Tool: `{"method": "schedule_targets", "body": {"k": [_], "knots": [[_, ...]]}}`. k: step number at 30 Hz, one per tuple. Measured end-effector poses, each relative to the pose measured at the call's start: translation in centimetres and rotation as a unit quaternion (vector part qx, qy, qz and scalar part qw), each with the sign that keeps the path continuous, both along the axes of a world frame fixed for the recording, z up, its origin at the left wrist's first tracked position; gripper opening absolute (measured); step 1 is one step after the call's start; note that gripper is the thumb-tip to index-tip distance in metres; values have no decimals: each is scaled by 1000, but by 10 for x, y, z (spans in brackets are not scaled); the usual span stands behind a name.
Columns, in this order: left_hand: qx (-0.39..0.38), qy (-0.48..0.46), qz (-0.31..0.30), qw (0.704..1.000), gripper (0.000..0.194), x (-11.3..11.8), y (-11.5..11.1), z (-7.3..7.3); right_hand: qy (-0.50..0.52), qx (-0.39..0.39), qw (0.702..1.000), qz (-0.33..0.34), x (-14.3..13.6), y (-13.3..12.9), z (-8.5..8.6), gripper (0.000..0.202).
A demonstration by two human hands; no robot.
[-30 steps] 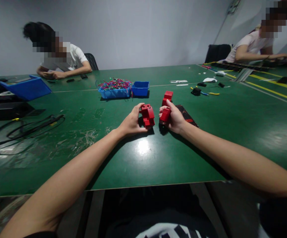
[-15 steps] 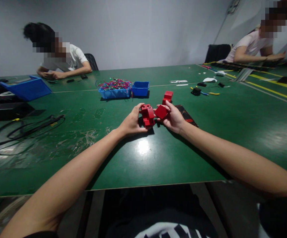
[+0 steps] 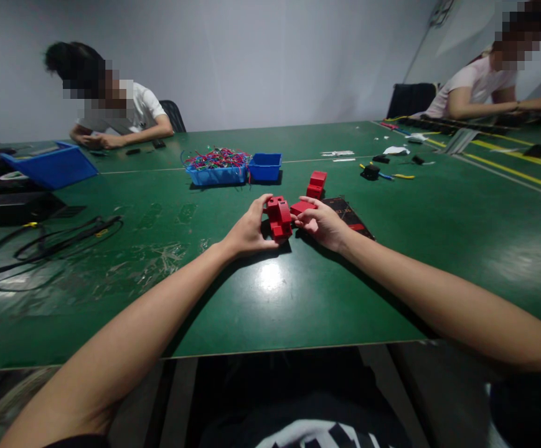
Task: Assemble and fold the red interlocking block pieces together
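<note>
My left hand (image 3: 251, 229) grips a notched red block (image 3: 279, 218) between thumb and fingers, just over the green table (image 3: 233, 311). Close to its right side, my right hand (image 3: 319, 223) holds a smaller red piece (image 3: 302, 207) in its fingertips, partly covered by them. Another red block (image 3: 316, 184) stands on the table beyond my right hand. A flat black and red item (image 3: 347, 214) lies beside and partly behind my right hand.
Blue bins, one (image 3: 218, 174) full of coloured wires and a second (image 3: 265, 167), stand beyond my hands. Black cables (image 3: 65, 242) and a tilted blue tray (image 3: 53, 167) are left. Two people sit across the table. Black parts (image 3: 370, 172) lie right.
My right hand has turned the smaller red piece, so its broad face no longer points at the camera. My left hand and its block have hardly moved.
</note>
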State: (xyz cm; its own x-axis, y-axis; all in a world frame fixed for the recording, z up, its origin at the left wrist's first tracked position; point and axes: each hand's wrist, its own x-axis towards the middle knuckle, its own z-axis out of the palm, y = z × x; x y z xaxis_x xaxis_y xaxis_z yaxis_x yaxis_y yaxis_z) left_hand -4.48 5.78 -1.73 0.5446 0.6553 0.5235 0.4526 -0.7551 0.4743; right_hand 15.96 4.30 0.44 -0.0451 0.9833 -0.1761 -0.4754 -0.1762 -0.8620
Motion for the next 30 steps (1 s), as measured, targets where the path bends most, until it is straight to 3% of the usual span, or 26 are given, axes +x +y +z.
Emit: {"method": "schedule_targets", "body": {"k": [10, 16, 20, 30], "knots": [[1, 1, 0, 1000, 101, 0, 0, 1, 5, -8, 1000, 5, 0, -1, 0, 54], [4, 2, -1, 1000, 100, -1, 0, 0, 5, -4, 1000, 13, 1, -1, 0, 32], [3, -1, -3, 1000, 100, 0, 0, 1, -1, -3, 999, 32, 2, 1, 1, 4], [3, 1, -1, 1000, 101, -1, 1, 0, 3, -29, 1000, -1, 0, 3, 1, 12]]}}
